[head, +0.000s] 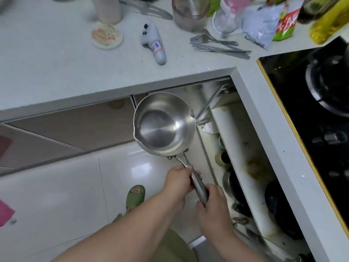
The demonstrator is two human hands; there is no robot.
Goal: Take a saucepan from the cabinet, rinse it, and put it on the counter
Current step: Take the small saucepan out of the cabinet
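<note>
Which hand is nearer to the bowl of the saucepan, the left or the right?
Left. The left hand grips the handle's upper part, just below the saucepan bowl. The right hand grips the handle's lower end, farther from the bowl.

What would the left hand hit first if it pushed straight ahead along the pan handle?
Probably the counter edge: the left hand points along the saucepan, whose far rim looks near it. Depth is unclear.

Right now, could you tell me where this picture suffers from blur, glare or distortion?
Head view: the jars and bottles along the top edge are blurred; glare shines inside the shiny steel saucepan and on the glossy white floor tiles; the white counter edge bows from wide-angle distortion.
</note>
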